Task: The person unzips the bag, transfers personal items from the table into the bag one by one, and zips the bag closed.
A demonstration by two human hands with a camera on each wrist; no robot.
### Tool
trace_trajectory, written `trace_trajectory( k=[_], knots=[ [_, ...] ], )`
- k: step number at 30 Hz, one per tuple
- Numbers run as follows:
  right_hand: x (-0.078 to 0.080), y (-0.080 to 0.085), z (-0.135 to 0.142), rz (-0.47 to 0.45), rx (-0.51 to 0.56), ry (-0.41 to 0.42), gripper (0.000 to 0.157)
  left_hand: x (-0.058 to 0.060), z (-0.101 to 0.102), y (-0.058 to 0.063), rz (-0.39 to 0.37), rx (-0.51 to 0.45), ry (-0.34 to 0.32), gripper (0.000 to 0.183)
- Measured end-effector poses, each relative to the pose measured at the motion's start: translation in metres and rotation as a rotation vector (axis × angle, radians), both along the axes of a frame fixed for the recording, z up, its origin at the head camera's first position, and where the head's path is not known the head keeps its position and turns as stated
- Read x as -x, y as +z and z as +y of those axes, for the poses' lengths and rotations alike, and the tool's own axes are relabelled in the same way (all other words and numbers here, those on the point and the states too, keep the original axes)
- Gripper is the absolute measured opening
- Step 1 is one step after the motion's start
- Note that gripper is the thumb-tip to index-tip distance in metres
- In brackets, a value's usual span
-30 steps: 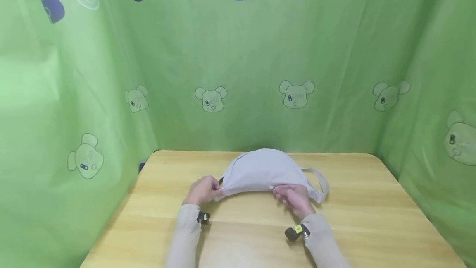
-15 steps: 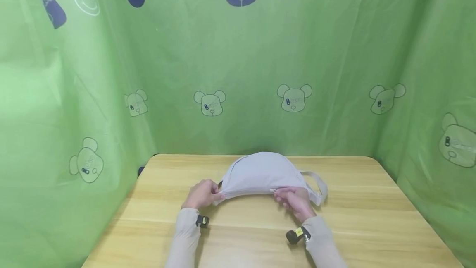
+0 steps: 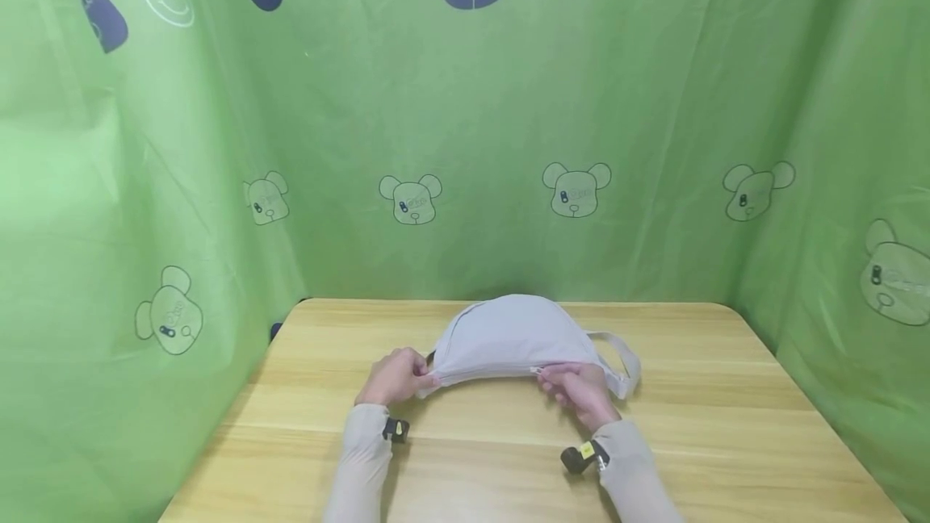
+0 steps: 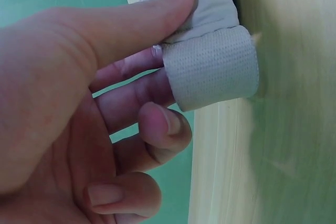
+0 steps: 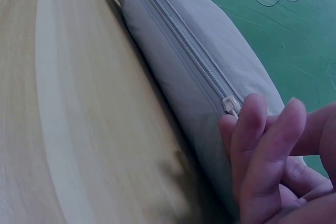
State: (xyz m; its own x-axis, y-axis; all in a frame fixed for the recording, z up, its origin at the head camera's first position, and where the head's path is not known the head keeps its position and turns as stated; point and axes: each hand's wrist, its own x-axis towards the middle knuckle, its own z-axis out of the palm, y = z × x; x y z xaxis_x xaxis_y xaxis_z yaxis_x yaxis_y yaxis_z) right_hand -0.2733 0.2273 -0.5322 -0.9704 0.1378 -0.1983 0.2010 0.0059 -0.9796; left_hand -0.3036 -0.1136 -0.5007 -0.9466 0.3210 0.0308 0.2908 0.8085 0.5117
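Note:
A light grey crescent-shaped bag (image 3: 512, 333) lies near the back of the wooden table, its zipper (image 5: 181, 32) along the edge facing me. At the bag's left end, my left hand (image 3: 395, 378) pinches the fabric between thumb and fingers, beside a folded webbing loop (image 4: 212, 69). My right hand (image 3: 577, 390) pinches the small pull at the zipper slider (image 5: 231, 104), right of the bag's middle. Left of the slider the zipper teeth look joined; what lies to its right is hidden behind my fingers.
The bag's strap (image 3: 626, 357) loops out at its right end and rests on the table (image 3: 479, 450). Green curtains (image 3: 479, 103) printed with bear heads hang close behind the table and along both sides.
My right hand and the zipper slider have shifted slightly to the right along the bag. The left hand keeps its hold on the left end. The head view has tilted a little.

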Motion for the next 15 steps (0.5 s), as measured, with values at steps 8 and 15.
trace_trajectory(
  k=[8, 15],
  knots=[
    [-0.0001, 0.0007, 0.0024, 0.001, -0.008, 0.008, 0.026, -0.002, -0.0005, -0.0011, -0.015, -0.005, 0.003, 0.024],
    [0.0001, 0.0021, 0.0064, 0.009, -0.017, 0.027, 0.028, -0.0001, -0.0009, -0.0012, -0.038, -0.021, 0.009, 0.025]
  ],
)
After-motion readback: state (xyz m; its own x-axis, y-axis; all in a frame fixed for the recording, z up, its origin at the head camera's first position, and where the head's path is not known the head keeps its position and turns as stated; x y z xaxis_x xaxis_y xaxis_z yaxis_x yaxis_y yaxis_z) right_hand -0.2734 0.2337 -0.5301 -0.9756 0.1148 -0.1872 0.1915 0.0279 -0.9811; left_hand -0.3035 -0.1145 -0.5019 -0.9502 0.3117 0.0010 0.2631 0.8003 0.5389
